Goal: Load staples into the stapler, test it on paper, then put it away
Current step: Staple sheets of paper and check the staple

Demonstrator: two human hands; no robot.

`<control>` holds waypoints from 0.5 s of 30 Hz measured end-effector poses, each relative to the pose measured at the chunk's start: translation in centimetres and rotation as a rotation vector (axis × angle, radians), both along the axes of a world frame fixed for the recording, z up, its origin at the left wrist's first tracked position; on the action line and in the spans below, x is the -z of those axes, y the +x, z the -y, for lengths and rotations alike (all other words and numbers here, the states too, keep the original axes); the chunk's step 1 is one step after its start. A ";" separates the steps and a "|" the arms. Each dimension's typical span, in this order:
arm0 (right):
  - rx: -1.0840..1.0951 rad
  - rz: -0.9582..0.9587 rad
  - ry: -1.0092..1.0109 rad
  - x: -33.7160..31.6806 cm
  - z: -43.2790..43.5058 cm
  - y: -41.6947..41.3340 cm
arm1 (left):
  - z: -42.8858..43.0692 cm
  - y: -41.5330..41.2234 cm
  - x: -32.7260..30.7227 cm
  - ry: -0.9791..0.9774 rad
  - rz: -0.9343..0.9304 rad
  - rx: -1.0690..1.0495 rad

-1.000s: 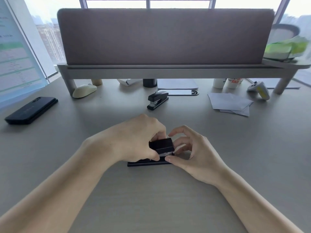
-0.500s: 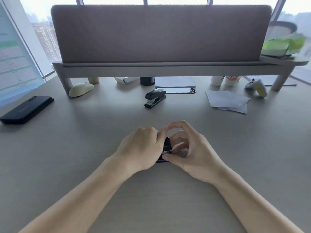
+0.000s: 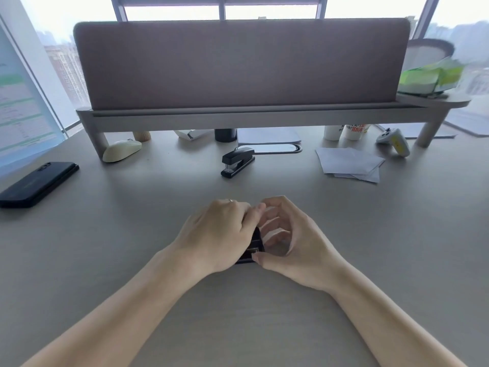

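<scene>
Phone [image 3: 37, 182]: dark, flat on the desk [image 3: 105, 247], far left.
Mouse [image 3: 121, 150]: pale, beside the shelf's left leg.
Shelf [image 3: 238, 119]: long, on round legs, carrying a padded panel [image 3: 238, 64].
Cups [image 3: 353, 132]: two, under the shelf, right.
Game controller [image 3: 394, 140]: white and yellow, near the right leg.
Green packet [image 3: 428, 78]: on the shelf's right end.

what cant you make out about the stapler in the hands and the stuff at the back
Head view: stapler mostly hidden under the left hand; whether staples are in cannot be seen.
Of the right hand only the thumb visibly touches it; finger grip unclear.
Print on the cup: top cut off by the shelf.
Blurred: green packet.
</scene>
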State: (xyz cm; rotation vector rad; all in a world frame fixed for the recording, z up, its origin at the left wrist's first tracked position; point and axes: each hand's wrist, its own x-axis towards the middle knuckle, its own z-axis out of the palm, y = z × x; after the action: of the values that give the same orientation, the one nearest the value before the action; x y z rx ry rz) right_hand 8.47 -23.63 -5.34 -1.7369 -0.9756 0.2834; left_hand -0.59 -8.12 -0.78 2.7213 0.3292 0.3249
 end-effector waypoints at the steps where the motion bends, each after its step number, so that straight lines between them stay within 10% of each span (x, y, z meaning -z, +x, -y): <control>1: -0.004 -0.036 0.024 0.0 0.1 0.3 | 0.0 0.5 -0.4 -0.011 0.046 0.003; 9: 0.376 -0.424 0.362 -0.1 1.8 4.2 | 1.7 8.0 -2.1 -0.042 -0.060 0.066; 15: 0.788 -0.357 0.393 0.6 3.4 7.2 | 4.4 12.6 0.6 0.136 -0.405 0.200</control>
State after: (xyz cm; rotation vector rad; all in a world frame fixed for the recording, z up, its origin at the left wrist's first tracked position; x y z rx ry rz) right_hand 15.63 -27.01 -5.93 -1.5024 -0.0406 -0.1087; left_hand 12.05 -12.52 -1.33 2.9110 0.1424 -0.2725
